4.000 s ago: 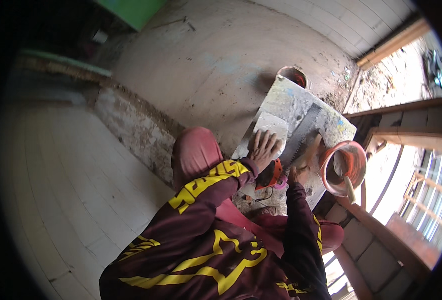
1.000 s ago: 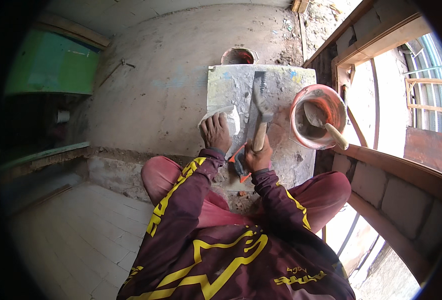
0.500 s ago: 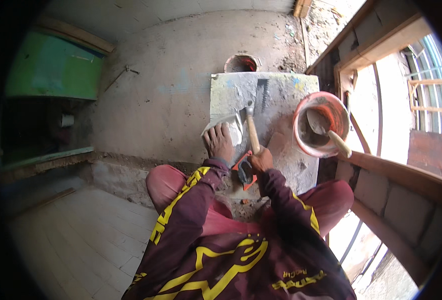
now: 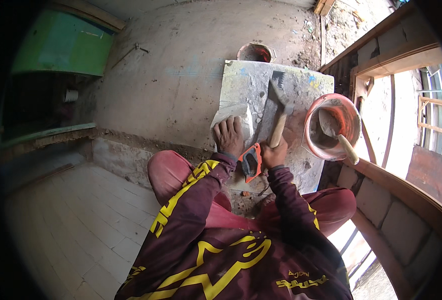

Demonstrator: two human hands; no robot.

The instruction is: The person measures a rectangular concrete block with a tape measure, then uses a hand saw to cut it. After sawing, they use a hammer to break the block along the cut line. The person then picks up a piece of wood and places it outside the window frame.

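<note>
My left hand point(image 4: 229, 136) bears on a whitish block point(image 4: 238, 113), its fingers laid over the top and holding it against the board. My right hand point(image 4: 274, 152) is wrapped round the wooden handle of a hammer point(image 4: 279, 127). The metal hammer head is raised to the right of the block, apart from it, and slightly blurred. Between my wrists lies the orange and black handle of a handsaw point(image 4: 251, 163). Its dark toothed blade runs away from me along the board, partly behind the block and hammer.
A dusty board point(image 4: 301, 82) lies under the work. At its right stands a reddish bucket point(image 4: 309, 130) with a wood-handled trowel point(image 4: 348, 149) in it. Another bucket point(image 4: 255, 52) is beyond the far edge. A hammer-like tool point(image 4: 137, 47) lies on the floor at far left.
The hammer head has swung right, away from the block, while my right hand keeps its grip. My left hand stays on the block. The whole view has shifted slightly.
</note>
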